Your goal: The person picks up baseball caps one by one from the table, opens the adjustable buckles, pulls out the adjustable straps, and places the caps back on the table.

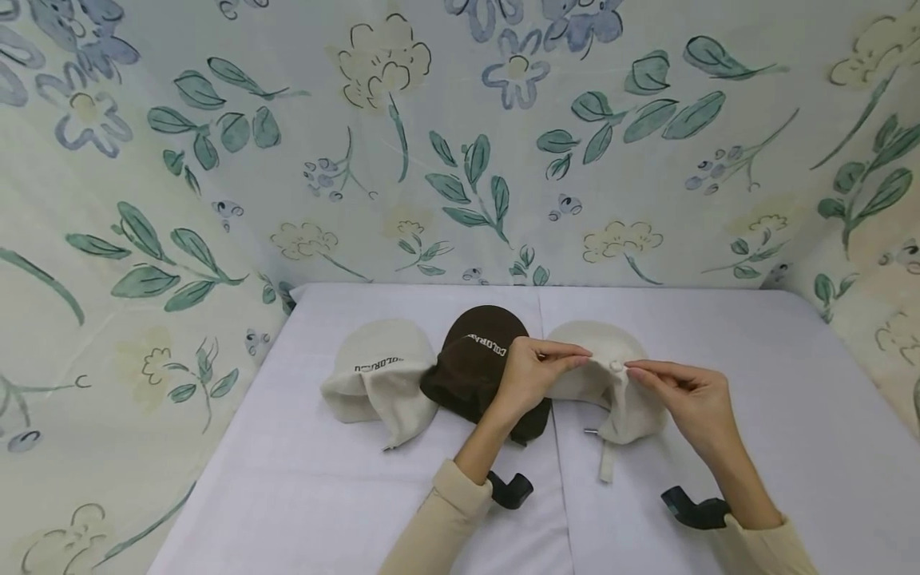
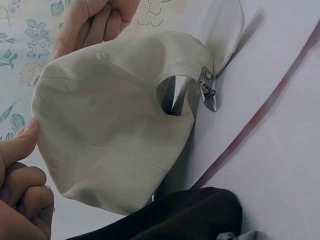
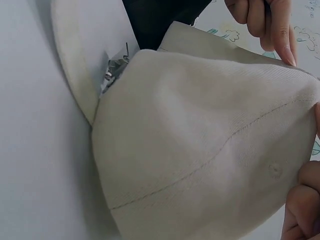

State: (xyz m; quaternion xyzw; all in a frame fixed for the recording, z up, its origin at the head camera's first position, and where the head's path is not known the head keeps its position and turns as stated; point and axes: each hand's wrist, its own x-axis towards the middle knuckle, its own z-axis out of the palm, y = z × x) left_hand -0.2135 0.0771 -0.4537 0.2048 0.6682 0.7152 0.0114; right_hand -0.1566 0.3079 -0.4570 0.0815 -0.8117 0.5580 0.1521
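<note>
A cream baseball cap [image 1: 632,407] is at the right of a row of caps, its crown pinched near the top button [image 1: 616,366] by both hands. My left hand [image 1: 528,371] grips the crown's left side between thumb and fingers. On the opposite side my right hand [image 1: 693,399] pinches the fabric. The cap's back opening shows in the left wrist view, with a metal strap buckle [image 2: 207,90] beside it. A seam and a stitched eyelet [image 3: 275,170] mark the crown fabric in the right wrist view. Its strap [image 1: 606,463] hangs toward the front.
A dark brown cap [image 1: 470,375] with white lettering lies under my left hand and wrist. Left of it is another cream cap [image 1: 388,383] with dark lettering. A white cloth [image 1: 287,495] covers the table, and floral fabric [image 1: 460,160] hangs behind it.
</note>
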